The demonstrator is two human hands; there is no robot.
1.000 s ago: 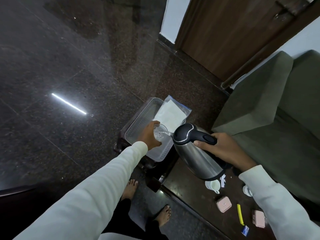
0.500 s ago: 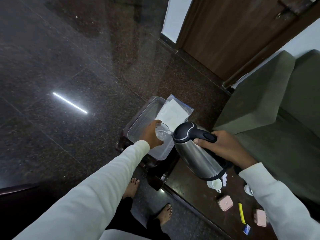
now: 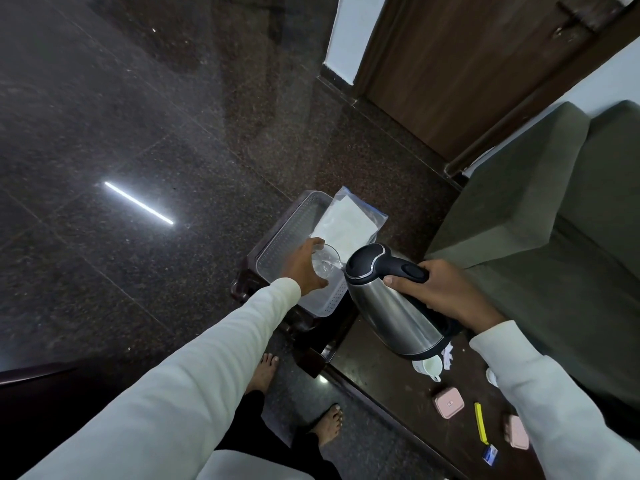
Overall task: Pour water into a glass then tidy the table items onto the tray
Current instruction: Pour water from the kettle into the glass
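Note:
My left hand [image 3: 304,266] grips a clear glass [image 3: 327,261] held over the white perforated tray [image 3: 294,230]. My right hand [image 3: 440,292] holds the black handle of a steel kettle [image 3: 391,306], tilted with its spout at the glass rim; a thin stream of water runs into the glass. A clear zip bag [image 3: 349,223] with white contents lies across the tray's far end. On the dark table [image 3: 381,375] sit a white cup [image 3: 429,367], two pink boxes [image 3: 449,402] [image 3: 516,432], a yellow stick [image 3: 480,424] and a small blue packet [image 3: 490,455].
The tray rests on a small dark stool beside the table's left end. A green sofa [image 3: 554,220] stands to the right, a wooden door [image 3: 467,64] behind. My bare feet [image 3: 263,372] stand on the polished dark floor below the table edge.
Both hands and the view have shifted only slightly; the kettle stays tilted and water keeps running into the glass.

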